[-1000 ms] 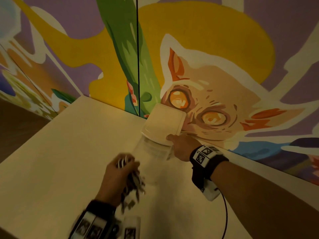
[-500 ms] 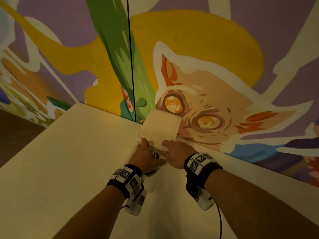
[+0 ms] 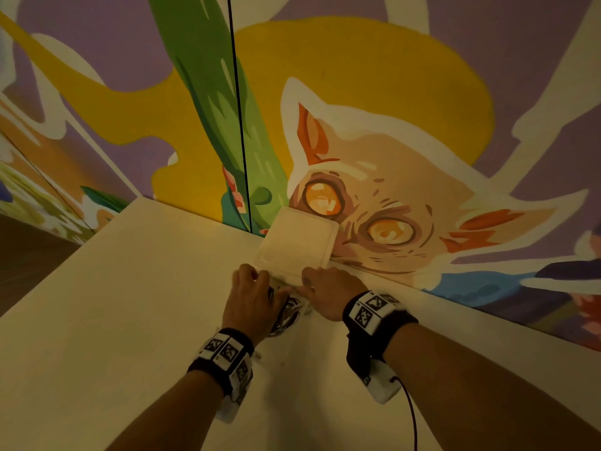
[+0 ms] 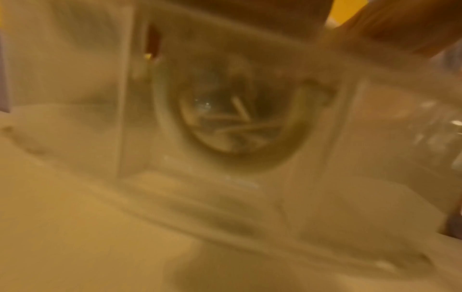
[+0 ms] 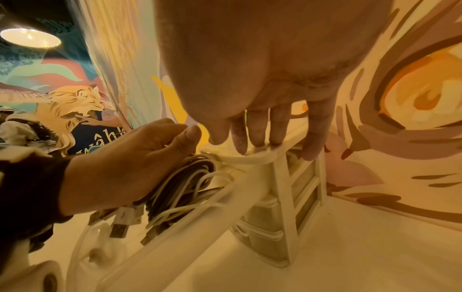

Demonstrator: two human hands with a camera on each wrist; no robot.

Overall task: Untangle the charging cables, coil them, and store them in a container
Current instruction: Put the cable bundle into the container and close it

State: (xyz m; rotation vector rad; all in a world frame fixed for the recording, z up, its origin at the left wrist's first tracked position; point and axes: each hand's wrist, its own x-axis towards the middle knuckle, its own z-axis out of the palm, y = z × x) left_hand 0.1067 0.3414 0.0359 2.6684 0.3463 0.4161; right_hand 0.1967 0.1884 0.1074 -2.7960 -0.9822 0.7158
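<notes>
Your left hand (image 5: 130, 166) has its grip curled round the coiled cables (image 5: 182, 187), now inside the clear container (image 3: 286, 288) on the table (image 3: 113, 320), right hand (image 5: 262, 126) flat-fingered on its lid (image 3: 297, 247); light, springy loops, so pin the whole bundle, not the plugs.

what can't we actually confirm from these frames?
- Head view: most of the coiled cables and the container mouth, hidden under the left hand and right hand.
- Left wrist view: motion blur; cable count behind the clear container wall is unreadable.
- Right wrist view: the lid top, cut off by the palm; whether all USB plugs are inside the container.
</notes>
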